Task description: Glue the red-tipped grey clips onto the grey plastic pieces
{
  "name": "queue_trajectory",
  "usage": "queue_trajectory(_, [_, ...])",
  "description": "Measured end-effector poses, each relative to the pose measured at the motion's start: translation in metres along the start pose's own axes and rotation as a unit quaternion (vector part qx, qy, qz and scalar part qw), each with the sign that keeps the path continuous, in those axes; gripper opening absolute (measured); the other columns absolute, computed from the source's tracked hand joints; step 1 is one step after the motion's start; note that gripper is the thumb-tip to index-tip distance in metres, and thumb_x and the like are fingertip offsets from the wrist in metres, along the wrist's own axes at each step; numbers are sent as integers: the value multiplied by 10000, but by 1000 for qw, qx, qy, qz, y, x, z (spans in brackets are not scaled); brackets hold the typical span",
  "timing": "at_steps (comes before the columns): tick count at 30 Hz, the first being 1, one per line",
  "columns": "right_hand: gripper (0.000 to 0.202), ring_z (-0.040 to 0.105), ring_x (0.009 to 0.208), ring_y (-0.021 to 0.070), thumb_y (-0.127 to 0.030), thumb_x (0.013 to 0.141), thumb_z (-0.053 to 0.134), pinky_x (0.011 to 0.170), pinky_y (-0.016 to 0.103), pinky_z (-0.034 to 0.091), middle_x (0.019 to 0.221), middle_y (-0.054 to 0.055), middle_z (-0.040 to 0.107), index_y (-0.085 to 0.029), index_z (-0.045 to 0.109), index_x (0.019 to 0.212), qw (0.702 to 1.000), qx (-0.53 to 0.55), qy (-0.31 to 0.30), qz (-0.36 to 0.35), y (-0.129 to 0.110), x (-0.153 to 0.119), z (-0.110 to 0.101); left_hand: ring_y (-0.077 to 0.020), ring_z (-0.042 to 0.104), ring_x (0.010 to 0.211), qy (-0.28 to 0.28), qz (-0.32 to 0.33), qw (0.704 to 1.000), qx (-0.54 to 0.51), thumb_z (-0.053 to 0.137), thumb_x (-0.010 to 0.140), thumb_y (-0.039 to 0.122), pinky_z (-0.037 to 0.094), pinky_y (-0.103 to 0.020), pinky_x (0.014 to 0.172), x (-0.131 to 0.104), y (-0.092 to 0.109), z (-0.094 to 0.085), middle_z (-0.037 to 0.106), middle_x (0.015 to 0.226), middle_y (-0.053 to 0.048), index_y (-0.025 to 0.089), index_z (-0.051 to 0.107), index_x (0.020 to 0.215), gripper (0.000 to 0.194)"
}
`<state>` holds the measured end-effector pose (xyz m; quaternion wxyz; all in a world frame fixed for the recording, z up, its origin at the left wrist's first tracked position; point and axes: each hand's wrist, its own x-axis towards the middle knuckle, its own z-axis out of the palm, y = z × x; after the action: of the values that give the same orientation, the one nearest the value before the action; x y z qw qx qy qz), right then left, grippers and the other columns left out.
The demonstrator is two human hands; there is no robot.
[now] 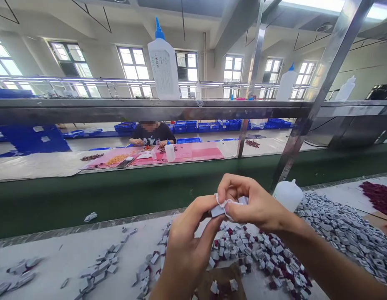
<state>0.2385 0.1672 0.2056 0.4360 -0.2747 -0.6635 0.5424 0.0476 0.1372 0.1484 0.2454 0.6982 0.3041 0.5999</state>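
Between the fingertips of my left hand [193, 233] is a small light-grey block [217, 211], pinched at its edges. My right hand [252, 204] is closed on a crumpled white cloth or tissue [226, 203], which presses against the block's top. The two hands meet above the table, fingertips close together. Below them lies a spread of small grey and dark-red blocks [234, 246] on the white surface. A brown sheet [221, 279] with a few pieces on it shows under my left wrist.
A white bottle [287, 195] stands behind my right wrist, beside a large heap of grey pieces [343, 233]. Dark-red pieces [378, 198] lie far right, grey blocks [102, 266] at left. A metal shelf [118, 112] bears glue bottles [164, 68]. Across sits a person [153, 134].
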Motion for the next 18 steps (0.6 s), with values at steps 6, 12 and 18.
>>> queue_trajectory(6, [154, 469, 492, 75, -121, 741, 690, 484, 194, 339, 575, -98, 592, -227, 691, 852, 998, -9, 58, 2, 7, -1, 8, -152, 856, 1006, -23, 43, 998, 35, 731, 1101, 111, 662, -211, 896, 0, -1, -4, 899, 1200, -10, 294, 836, 1271, 272])
queue_trajectory(12, [213, 372, 400, 70, -276, 817, 837, 380, 198, 244, 531, -113, 530, -266, 631, 870, 982, 40, 172, -63, -2, 25, -27, -153, 883, 1077, -37, -5, 999, -18, 784, 1088, 137, 685, -189, 968, -2, -4, 1, 917, 1195, 9, 303, 847, 1223, 223])
queue_trajectory(18, [94, 663, 653, 72, -148, 1077, 751, 522, 220, 431, 906, -14, 687, -228, 701, 1084, 824, -120, 384, -399, -90, 67, -58, -197, 872, 1135, 1, -76, 992, -106, 799, 1123, 286, 706, -262, 997, 1, -33, 1, 889, 1278, -60, 316, 882, 1238, 146])
